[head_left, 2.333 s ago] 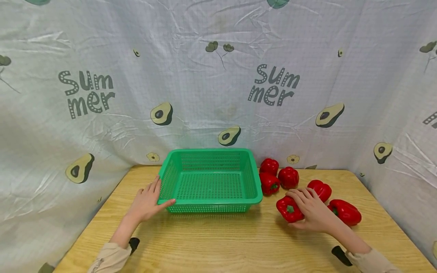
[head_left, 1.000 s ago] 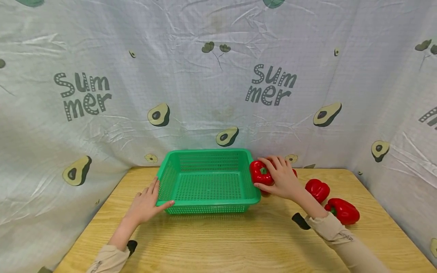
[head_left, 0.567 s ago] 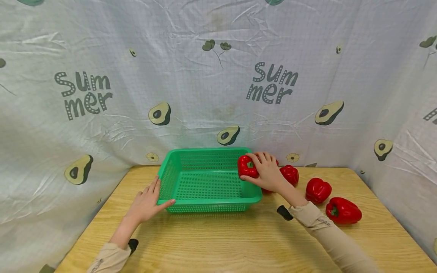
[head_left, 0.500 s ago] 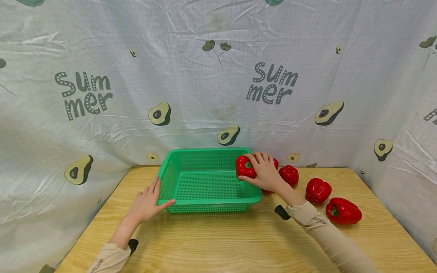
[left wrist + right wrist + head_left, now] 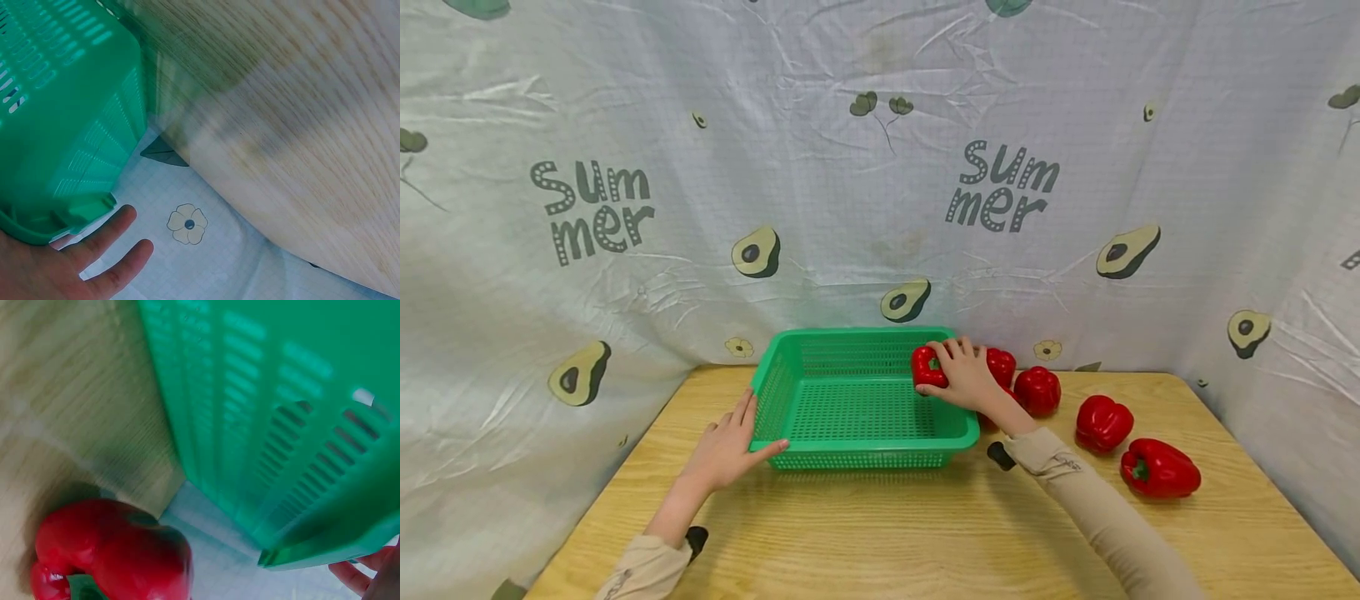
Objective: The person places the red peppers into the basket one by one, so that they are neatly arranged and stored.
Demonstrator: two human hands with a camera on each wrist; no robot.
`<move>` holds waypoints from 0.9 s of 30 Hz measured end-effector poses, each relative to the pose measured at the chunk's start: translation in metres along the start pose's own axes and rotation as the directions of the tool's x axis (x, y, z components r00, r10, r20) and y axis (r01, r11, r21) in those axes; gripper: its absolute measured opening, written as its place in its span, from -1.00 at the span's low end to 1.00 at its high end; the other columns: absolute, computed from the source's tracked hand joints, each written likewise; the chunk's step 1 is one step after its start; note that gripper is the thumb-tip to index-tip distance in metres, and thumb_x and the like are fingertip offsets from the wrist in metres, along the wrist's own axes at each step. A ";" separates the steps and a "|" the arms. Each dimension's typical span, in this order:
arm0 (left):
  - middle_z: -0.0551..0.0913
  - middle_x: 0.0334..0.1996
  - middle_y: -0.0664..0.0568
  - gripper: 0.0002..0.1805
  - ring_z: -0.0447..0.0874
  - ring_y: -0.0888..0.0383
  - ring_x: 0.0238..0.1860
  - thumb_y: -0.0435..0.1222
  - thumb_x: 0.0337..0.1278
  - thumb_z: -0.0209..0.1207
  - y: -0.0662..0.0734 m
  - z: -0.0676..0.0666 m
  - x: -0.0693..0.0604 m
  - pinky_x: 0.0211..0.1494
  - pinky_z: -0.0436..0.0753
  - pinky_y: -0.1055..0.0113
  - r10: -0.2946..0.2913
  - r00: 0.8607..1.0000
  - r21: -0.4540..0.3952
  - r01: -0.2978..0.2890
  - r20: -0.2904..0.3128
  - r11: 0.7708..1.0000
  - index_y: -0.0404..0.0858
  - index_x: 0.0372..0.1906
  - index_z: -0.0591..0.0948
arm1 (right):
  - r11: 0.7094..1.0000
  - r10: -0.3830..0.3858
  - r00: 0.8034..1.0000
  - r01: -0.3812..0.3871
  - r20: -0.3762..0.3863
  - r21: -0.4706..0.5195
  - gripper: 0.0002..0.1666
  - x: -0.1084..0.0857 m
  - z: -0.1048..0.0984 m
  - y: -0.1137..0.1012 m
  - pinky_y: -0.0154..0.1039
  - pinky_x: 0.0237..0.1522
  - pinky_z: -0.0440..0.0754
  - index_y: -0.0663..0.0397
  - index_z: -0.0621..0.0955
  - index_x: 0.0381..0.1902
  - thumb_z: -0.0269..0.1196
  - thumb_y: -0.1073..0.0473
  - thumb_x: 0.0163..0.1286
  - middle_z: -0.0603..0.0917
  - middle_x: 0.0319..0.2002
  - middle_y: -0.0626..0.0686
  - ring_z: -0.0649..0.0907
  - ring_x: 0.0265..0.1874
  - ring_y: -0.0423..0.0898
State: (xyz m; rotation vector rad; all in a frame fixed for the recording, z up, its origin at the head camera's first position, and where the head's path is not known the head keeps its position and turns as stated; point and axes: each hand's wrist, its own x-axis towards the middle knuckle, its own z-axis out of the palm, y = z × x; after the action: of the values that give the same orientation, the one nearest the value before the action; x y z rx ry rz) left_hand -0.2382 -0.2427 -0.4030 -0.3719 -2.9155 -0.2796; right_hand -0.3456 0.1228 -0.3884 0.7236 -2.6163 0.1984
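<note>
A red bell pepper [image 5: 927, 367] is gripped by my right hand [image 5: 964, 377] over the right end of the green plastic basket [image 5: 857, 447]; the fingers curl over its top and the thumb lies below. The hand and basket wall hide part of it. My left hand [image 5: 721, 450] rests at the basket's front left corner, thumb along the front rim. In the left wrist view, its straight, spread fingers [image 5: 103, 244] lie by the rim. From the right wrist, the fingertips [image 5: 350, 575] appear at the basket's edge, the held pepper hidden.
Several more red bell peppers lie on the wooden table [image 5: 865, 533] right of the basket: one at the back [image 5: 1002, 363], one beside it [image 5: 1037, 392], two farther right, including a long one [image 5: 1161, 469]. Another is partly hidden under the right wrist. A printed cloth [image 5: 820, 167] hangs behind.
My right hand has lifted the bell pepper from the table, carried it left over the other peppers and across the basket's right rim. The left hand stays at the basket's corner.
</note>
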 end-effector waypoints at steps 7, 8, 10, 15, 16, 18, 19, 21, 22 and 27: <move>0.00 0.35 -0.32 0.03 0.28 -0.34 0.16 0.24 0.02 -0.04 0.000 0.000 0.000 -0.01 0.33 -0.19 -0.001 1.000 -0.002 0.001 -0.004 1.000 -0.52 0.31 0.04 | 0.999 -0.007 0.999 0.009 0.049 -0.047 -0.11 0.013 0.009 0.006 0.19 -0.09 0.23 -0.02 0.30 0.21 0.17 -0.38 0.03 0.43 -0.02 0.15 0.31 0.02 0.15; 0.00 0.35 -0.32 0.03 0.28 -0.34 0.16 0.24 0.02 -0.04 0.000 0.000 0.000 -0.01 0.33 -0.20 -0.002 1.000 -0.002 0.002 -0.003 1.000 -0.52 0.31 0.04 | 0.999 -0.004 0.998 0.007 0.057 -0.049 -0.11 0.015 0.010 0.007 0.20 -0.08 0.22 0.00 0.31 0.20 0.18 -0.37 0.02 0.43 -0.01 0.15 0.31 0.03 0.15; 0.00 0.35 -0.32 0.03 0.27 -0.34 0.16 0.24 0.02 -0.04 0.000 0.000 0.000 -0.01 0.33 -0.20 -0.004 1.000 -0.005 0.004 -0.001 1.000 -0.52 0.31 0.04 | 0.999 0.004 0.997 0.000 0.072 -0.052 -0.11 0.018 0.012 0.008 0.23 -0.06 0.21 0.01 0.33 0.19 0.20 -0.36 0.00 0.44 0.01 0.15 0.31 0.04 0.17; -0.01 0.35 -0.32 0.03 0.26 -0.33 0.17 0.24 0.03 -0.04 0.001 0.000 -0.001 -0.01 0.33 -0.20 -0.008 1.000 -0.012 0.008 0.003 1.000 -0.52 0.31 0.02 | 0.998 0.024 0.990 -0.015 0.139 -0.062 -0.07 0.024 0.016 0.010 0.30 -0.01 0.16 0.02 0.33 0.20 0.25 -0.35 -0.04 0.44 0.04 0.16 0.29 0.08 0.19; -0.01 0.35 -0.32 0.03 0.26 -0.33 0.17 0.24 0.03 -0.04 0.001 0.000 -0.001 -0.01 0.34 -0.20 -0.008 1.000 -0.014 0.008 0.002 1.000 -0.52 0.32 0.02 | 0.997 0.025 0.988 -0.015 0.150 -0.071 -0.06 0.025 0.016 0.011 0.31 -0.01 0.15 0.02 0.33 0.20 0.25 -0.36 -0.05 0.44 0.03 0.16 0.29 0.08 0.19; -0.01 0.35 -0.32 0.03 0.26 -0.33 0.18 0.24 0.03 -0.04 0.002 0.000 -0.001 -0.01 0.34 -0.19 -0.006 1.000 -0.018 0.006 0.001 1.000 -0.52 0.32 0.02 | 0.996 0.027 0.985 -0.012 0.169 -0.087 -0.05 0.028 0.017 0.011 0.31 0.00 0.15 0.03 0.33 0.19 0.25 -0.37 -0.07 0.45 0.02 0.16 0.30 0.07 0.18; -0.01 0.35 -0.32 0.03 0.26 -0.33 0.18 0.23 0.03 -0.04 0.002 0.000 -0.001 -0.01 0.34 -0.19 -0.006 1.000 -0.020 0.006 -0.002 1.000 -0.52 0.32 0.02 | 0.996 0.027 0.984 -0.011 0.174 -0.093 -0.05 0.029 0.018 0.011 0.31 0.00 0.14 0.03 0.34 0.18 0.26 -0.37 -0.08 0.46 0.01 0.16 0.30 0.06 0.18; -0.01 0.35 -0.32 0.03 0.26 -0.33 0.18 0.23 0.03 -0.04 0.001 0.001 -0.001 -0.01 0.34 -0.19 -0.004 1.000 -0.023 0.004 -0.005 1.000 -0.51 0.32 0.02 | 0.995 0.025 0.984 -0.007 0.177 -0.100 -0.05 0.031 0.019 0.011 0.31 0.01 0.14 0.05 0.36 0.16 0.28 -0.36 -0.10 0.48 -0.01 0.16 0.32 0.03 0.16; -0.01 0.35 -0.32 0.02 0.26 -0.33 0.18 0.23 0.03 -0.04 0.001 0.001 -0.001 -0.02 0.35 -0.19 -0.004 1.000 -0.023 0.004 -0.007 1.000 -0.51 0.32 0.02 | 0.994 0.025 0.983 -0.006 0.182 -0.105 -0.06 0.032 0.019 0.011 0.31 0.01 0.14 0.05 0.37 0.15 0.28 -0.36 -0.10 0.48 -0.01 0.16 0.32 0.03 0.16; -0.01 0.35 -0.32 0.02 0.27 -0.32 0.17 0.23 0.03 -0.03 0.000 0.002 -0.001 -0.02 0.35 -0.19 -0.007 1.000 -0.022 0.007 -0.012 1.000 -0.51 0.32 0.02 | 0.991 0.030 0.977 -0.001 0.212 -0.134 -0.07 0.036 0.023 0.010 0.31 0.03 0.14 0.06 0.37 0.14 0.25 -0.38 -0.08 0.49 -0.01 0.16 0.32 0.04 0.15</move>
State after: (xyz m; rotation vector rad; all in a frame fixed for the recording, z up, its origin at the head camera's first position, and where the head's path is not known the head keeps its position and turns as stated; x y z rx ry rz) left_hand -0.2377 -0.2422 -0.4051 -0.3618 -2.9047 -0.3135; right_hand -0.3867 0.1092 -0.3941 0.7129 -2.8060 -0.0525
